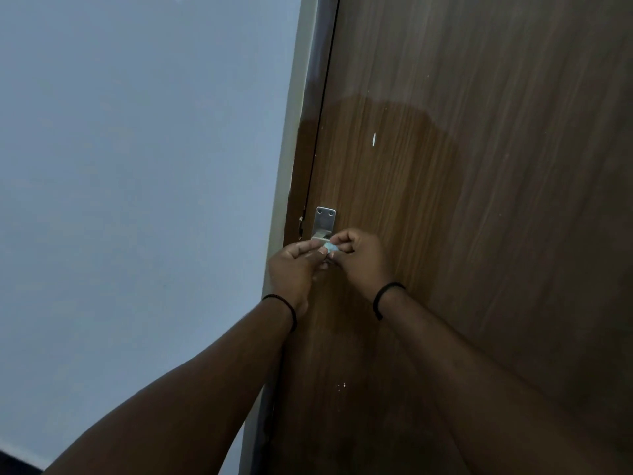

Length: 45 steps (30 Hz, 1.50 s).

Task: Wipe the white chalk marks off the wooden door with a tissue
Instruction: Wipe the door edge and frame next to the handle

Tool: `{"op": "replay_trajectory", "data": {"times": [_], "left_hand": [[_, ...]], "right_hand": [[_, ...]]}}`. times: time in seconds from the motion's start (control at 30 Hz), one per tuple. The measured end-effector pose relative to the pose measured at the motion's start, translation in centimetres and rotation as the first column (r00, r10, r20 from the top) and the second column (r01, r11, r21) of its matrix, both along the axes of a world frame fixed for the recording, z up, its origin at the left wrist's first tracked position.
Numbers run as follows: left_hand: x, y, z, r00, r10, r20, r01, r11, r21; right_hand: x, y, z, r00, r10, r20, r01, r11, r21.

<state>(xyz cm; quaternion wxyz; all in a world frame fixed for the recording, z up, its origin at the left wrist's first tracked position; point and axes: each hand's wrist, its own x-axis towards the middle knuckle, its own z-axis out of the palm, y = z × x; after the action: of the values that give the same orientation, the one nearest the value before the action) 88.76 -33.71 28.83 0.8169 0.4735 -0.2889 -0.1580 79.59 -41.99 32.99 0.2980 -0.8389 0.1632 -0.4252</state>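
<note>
The brown wooden door (pixel 479 166) fills the right side of the head view. A small white mark (pixel 374 139) shows on it above my hands, and a few tiny white specks (pixel 342 386) lie lower down. My left hand (pixel 294 269) and my right hand (pixel 359 258) meet in front of the door, just below a metal bracket. Both pinch a small whitish wad of tissue (pixel 330 248) between their fingertips. Most of the tissue is hidden by my fingers.
A metal bracket (pixel 324 219) with two screws is fixed near the door's left edge. The door frame (pixel 291 149) runs along that edge, with a plain pale wall (pixel 137 200) to the left. A dark strip of floor shows at the bottom left corner.
</note>
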Motion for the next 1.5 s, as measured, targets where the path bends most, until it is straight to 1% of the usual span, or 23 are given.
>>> {"op": "replay_trajectory", "data": {"times": [0.07, 0.17, 0.2, 0.27, 0.37, 0.47, 0.57, 0.67, 0.73, 0.83, 0.93, 1.0, 1.1, 1.13, 1.2, 1.23, 1.27, 1.33, 1.4, 1.5], "left_hand": [[0.4, -0.1, -0.5, 0.988, 0.115, 0.101, -0.121, 0.991, 0.057], [1.1, -0.3, -1.0, 0.909, 0.316, 0.27, -0.361, 0.923, 0.136], [1.3, -0.3, -1.1, 0.888, 0.354, 0.293, -0.408, 0.901, 0.146], [2.2, -0.5, -1.5, 0.87, 0.399, 0.289, -0.455, 0.876, 0.16], [3.4, -1.2, -2.2, 0.874, 0.418, 0.249, -0.464, 0.869, 0.17], [4.3, -2.0, -2.9, 0.877, 0.424, 0.225, -0.465, 0.868, 0.176], [4.8, -2.8, -3.2, 0.88, 0.423, 0.217, -0.46, 0.871, 0.17], [5.3, -3.3, -3.6, 0.879, 0.418, 0.231, -0.457, 0.877, 0.148], [5.4, -3.3, -3.7, 0.881, 0.412, 0.234, -0.449, 0.883, 0.135], [5.3, -3.2, -3.6, 0.883, 0.412, 0.225, -0.446, 0.886, 0.127], [5.1, -2.9, -3.4, 0.888, 0.409, 0.21, -0.438, 0.891, 0.115], [4.8, -2.6, -3.3, 0.891, 0.407, 0.201, -0.434, 0.894, 0.112], [4.6, -2.1, -3.1, 0.892, 0.405, 0.199, -0.433, 0.893, 0.122], [4.5, -2.0, -3.1, 0.894, 0.403, 0.196, -0.431, 0.894, 0.126], [4.4, -1.8, -3.0, 0.896, 0.399, 0.194, -0.428, 0.894, 0.137], [4.3, -1.7, -3.0, 0.896, 0.398, 0.199, -0.428, 0.892, 0.144], [4.3, -1.6, -3.0, 0.894, 0.398, 0.207, -0.431, 0.89, 0.151], [4.1, -1.6, -3.0, 0.889, 0.399, 0.223, -0.438, 0.884, 0.165], [3.9, -1.7, -3.0, 0.885, 0.404, 0.232, -0.447, 0.876, 0.18], [3.9, -1.7, -2.9, 0.868, 0.415, 0.271, -0.471, 0.862, 0.189]], "right_hand": [[0.1, -0.1, -0.2, 1.0, -0.024, -0.02, 0.023, 0.999, -0.034], [0.2, -0.9, 0.3, 0.998, -0.057, -0.034, 0.054, 0.996, -0.076], [0.2, -1.3, 0.7, 0.996, -0.079, -0.037, 0.076, 0.993, -0.088], [0.7, -2.2, 1.5, 0.991, -0.126, -0.047, 0.12, 0.987, -0.102], [2.4, -3.3, 2.5, 0.985, -0.167, -0.051, 0.161, 0.981, -0.106], [4.6, -3.8, 3.3, 0.989, -0.147, -0.024, 0.143, 0.984, -0.105], [6.8, -4.2, 3.6, 0.979, -0.197, -0.054, 0.184, 0.966, -0.184], [8.3, -4.5, 3.5, 0.952, -0.262, -0.156, 0.208, 0.932, -0.296], [8.7, -4.4, 3.5, 0.93, -0.278, -0.24, 0.168, 0.904, -0.394], [8.1, -4.3, 4.2, 0.91, -0.229, -0.346, 0.067, 0.904, -0.423], [6.8, -3.8, 4.9, 0.908, -0.176, -0.381, -0.036, 0.872, -0.489], [5.3, -3.3, 5.0, 0.897, -0.16, -0.412, -0.11, 0.822, -0.559], [2.3, -3.8, 4.8, 0.823, -0.268, -0.501, -0.217, 0.666, -0.714], [1.3, -4.1, 4.8, 0.797, -0.314, -0.515, -0.217, 0.647, -0.731], [-0.6, -4.6, 4.8, 0.773, -0.391, -0.499, -0.156, 0.646, -0.747], [-1.2, -4.6, 4.7, 0.793, -0.393, -0.465, -0.121, 0.647, -0.753], [-1.3, -4.5, 4.6, 0.842, -0.357, -0.405, -0.095, 0.641, -0.761], [-0.5, -3.7, 4.1, 0.926, -0.24, -0.291, -0.086, 0.617, -0.782], [1.5, -2.8, 3.2, 0.939, -0.182, -0.293, -0.137, 0.585, -0.8], [4.4, -2.3, 1.6, 0.921, -0.191, -0.34, -0.199, 0.519, -0.831]]}}
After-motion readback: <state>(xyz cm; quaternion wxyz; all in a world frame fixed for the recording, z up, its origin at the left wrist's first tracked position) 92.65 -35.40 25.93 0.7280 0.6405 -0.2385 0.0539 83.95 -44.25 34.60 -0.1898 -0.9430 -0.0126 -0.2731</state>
